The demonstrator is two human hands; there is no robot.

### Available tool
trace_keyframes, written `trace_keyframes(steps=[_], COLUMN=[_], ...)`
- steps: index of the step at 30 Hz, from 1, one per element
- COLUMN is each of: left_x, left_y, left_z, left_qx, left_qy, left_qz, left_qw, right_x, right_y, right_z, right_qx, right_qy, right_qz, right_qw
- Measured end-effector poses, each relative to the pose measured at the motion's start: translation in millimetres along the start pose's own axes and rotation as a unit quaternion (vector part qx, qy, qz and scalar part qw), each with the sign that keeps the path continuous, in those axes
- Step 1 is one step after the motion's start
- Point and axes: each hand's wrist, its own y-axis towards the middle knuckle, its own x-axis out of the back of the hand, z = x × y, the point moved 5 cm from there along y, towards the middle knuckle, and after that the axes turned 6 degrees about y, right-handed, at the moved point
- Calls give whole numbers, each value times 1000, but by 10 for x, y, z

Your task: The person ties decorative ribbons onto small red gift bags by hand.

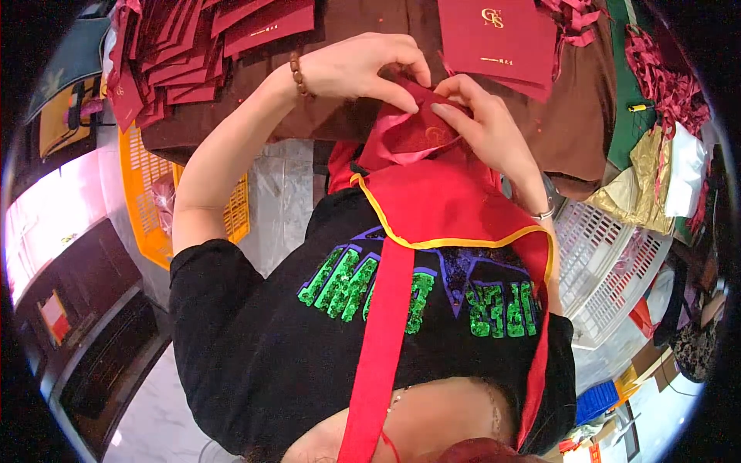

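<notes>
My left hand (367, 68), with a beaded bracelet on its wrist, pinches the upper edge of a dark red paper gift bag (432, 133). My right hand (486, 122) grips the bag's opposite side, its thumb and fingers close to my left fingertips. A pinkish-red ribbon (405, 157) loops down from the bag, just above my red apron (444, 204) with yellow trim. Fingers partly hide the spot where they meet at the bag's edge.
Dark red paper bags (181, 58) lie in an overlapping pile on the brown-covered table (571, 131). More flat bags (498, 38) lie far right, near bunched ribbons (671, 85). A yellow crate (139, 185) stands left below the table; a white crate (606, 262) stands right.
</notes>
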Motion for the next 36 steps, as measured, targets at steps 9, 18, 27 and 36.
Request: trace_keyframes(steps=[9,18,27,36], left_x=[-113,-83,-337,-216], left_y=[-23,9,117,74], left_z=[23,212,253,540], left_qx=[-49,27,54,223], left_qy=[130,140,-217,-353], left_qz=[-109,-28,278,-38], left_qw=[984,989,934,908], right_x=[-5,-92,-187,-164], right_y=[0,-56,-94,-82], right_z=[-16,194,416,348], right_qx=[6,82,129,114], right_qy=[9,-111,-176,-119], right_qz=[8,-11,28,20], right_qw=[1000,990,976,986])
